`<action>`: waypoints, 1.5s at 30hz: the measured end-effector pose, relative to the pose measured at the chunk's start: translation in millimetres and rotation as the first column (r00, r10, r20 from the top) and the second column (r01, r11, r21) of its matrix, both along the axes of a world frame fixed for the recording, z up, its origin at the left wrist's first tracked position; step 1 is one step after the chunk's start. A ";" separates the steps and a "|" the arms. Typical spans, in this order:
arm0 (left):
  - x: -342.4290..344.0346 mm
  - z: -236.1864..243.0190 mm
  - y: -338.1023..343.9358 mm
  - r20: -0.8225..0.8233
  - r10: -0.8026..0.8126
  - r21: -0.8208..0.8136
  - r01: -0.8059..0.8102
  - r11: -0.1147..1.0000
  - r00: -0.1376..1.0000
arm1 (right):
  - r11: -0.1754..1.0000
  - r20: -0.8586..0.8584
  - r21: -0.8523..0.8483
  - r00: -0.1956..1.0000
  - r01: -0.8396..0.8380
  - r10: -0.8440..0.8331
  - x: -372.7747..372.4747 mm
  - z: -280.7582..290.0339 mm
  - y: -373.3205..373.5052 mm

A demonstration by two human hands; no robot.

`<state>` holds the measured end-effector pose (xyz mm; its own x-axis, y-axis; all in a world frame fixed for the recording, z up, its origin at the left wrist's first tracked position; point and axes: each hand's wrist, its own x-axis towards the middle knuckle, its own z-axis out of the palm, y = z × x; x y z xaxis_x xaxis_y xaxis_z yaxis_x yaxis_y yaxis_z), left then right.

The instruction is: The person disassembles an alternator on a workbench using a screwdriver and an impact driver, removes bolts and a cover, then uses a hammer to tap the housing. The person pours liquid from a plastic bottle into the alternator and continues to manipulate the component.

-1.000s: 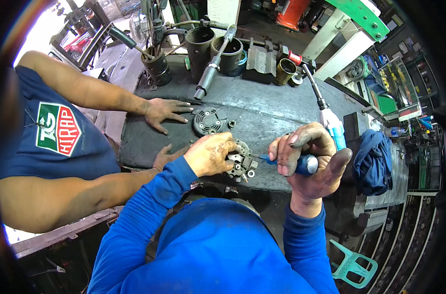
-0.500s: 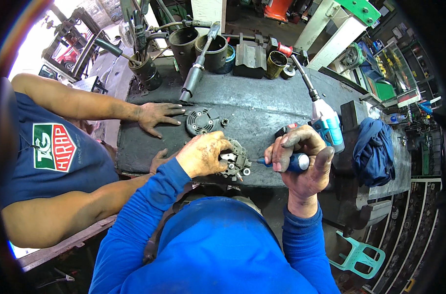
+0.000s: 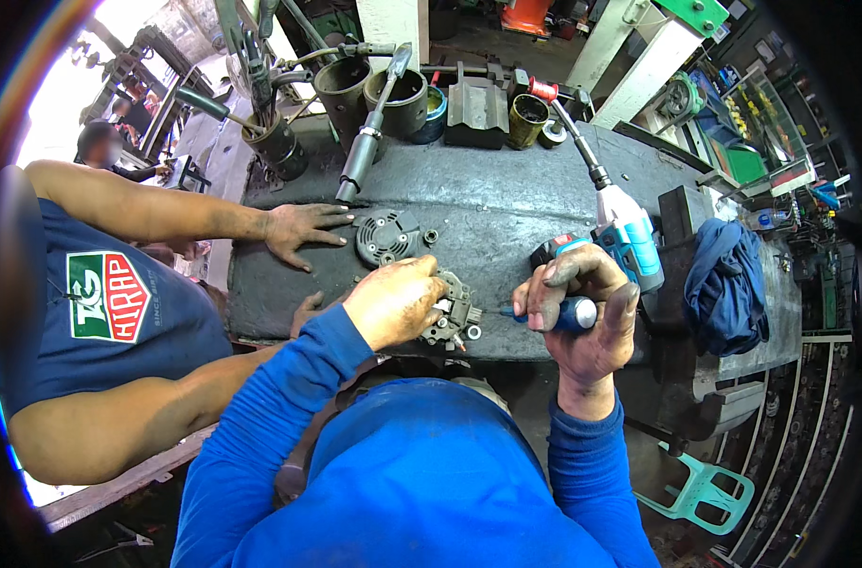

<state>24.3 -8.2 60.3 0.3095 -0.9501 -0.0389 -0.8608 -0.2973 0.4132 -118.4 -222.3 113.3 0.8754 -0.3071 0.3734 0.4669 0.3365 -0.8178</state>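
My left hand (image 3: 393, 301) is closed over the left side of an alternator (image 3: 454, 308), a round grey metal body with terminals, lying near the bench's front edge. In my right hand (image 3: 587, 312) is a screwdriver with a blue handle (image 3: 577, 314), held almost level. Its thin shaft points left, with the tip at or close to the alternator's right side; contact cannot be made out. Just beyond my left hand lies a round black vented cover (image 3: 385, 239), with a small metal bushing (image 3: 431, 236) beside it.
A co-worker's hand (image 3: 300, 233) rests flat on the bench left of the cover. Tool-filled cans (image 3: 277, 150), a metal block (image 3: 478, 114) and a long grey tool (image 3: 360, 159) stand or lie behind. To the right are a blue-and-white impact wrench (image 3: 630, 241) and dark blue cloth (image 3: 724, 289).
The view has shifted slightly, and a person now shows in the far left background. My hands, the screwdriver and the alternator keep nearly the same places.
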 end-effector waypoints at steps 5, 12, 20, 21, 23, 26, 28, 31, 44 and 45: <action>-4.9 -1.6 1.3 -0.017 0.052 -0.022 -0.052 0.998 0.999 | 0.999 -0.006 -0.024 1.000 0.030 -0.030 -5.5 -0.7 -5.4; -0.5 7.8 12.1 -0.083 0.022 -0.210 -0.039 0.977 0.996 | 0.997 -0.048 -0.025 0.996 0.075 -0.076 -15.8 -7.3 -12.0; 53.4 -32.0 58.2 -0.859 -0.360 -0.065 -0.620 0.782 -0.363 | 0.992 -0.095 -0.032 0.987 0.123 -0.126 -19.8 -13.2 -17.3; 52.9 -43.9 63.6 -0.818 -0.382 -0.039 -0.622 0.782 -0.429 | 0.994 -0.090 -0.002 0.990 0.106 -0.106 -18.0 -14.3 -17.4; 48.1 -66.9 71.7 -0.764 -0.425 -0.013 -0.646 0.763 -0.486 | 0.995 -0.081 -0.030 0.992 0.094 -0.096 -15.3 -15.4 -17.5; 43.9 -88.1 83.6 -0.649 -0.517 0.010 -0.685 0.728 -0.559 | 0.990 -0.110 -0.101 0.987 0.103 -0.114 -9.5 -16.7 -17.0; 42.5 -94.1 89.6 -0.603 -0.566 -0.024 -0.697 0.717 -0.562 | 0.987 -0.119 -0.124 0.986 0.099 -0.113 -4.0 -17.2 -16.6; 40.8 -97.0 94.8 -0.558 -0.590 0.010 -0.715 0.699 -0.584 | 0.983 -0.148 -0.159 0.983 0.088 -0.112 6.5 -18.1 -15.6; 35.3 -114.6 98.3 -0.465 -0.686 0.119 -0.807 0.578 -0.560 | 0.971 -0.229 -0.239 0.970 0.019 -0.076 40.5 -23.2 -9.1; 35.5 -114.9 98.2 -0.467 -0.682 0.146 -0.810 0.568 -0.563 | 0.967 -0.238 -0.255 0.968 0.016 -0.079 41.1 -24.3 -9.1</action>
<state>59.8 90.1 -54.6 0.5891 -0.7687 -0.2493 0.7934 0.6087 -0.0023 -77.3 -231.4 88.9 0.9358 -0.2752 0.2202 0.2530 0.0898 -0.9633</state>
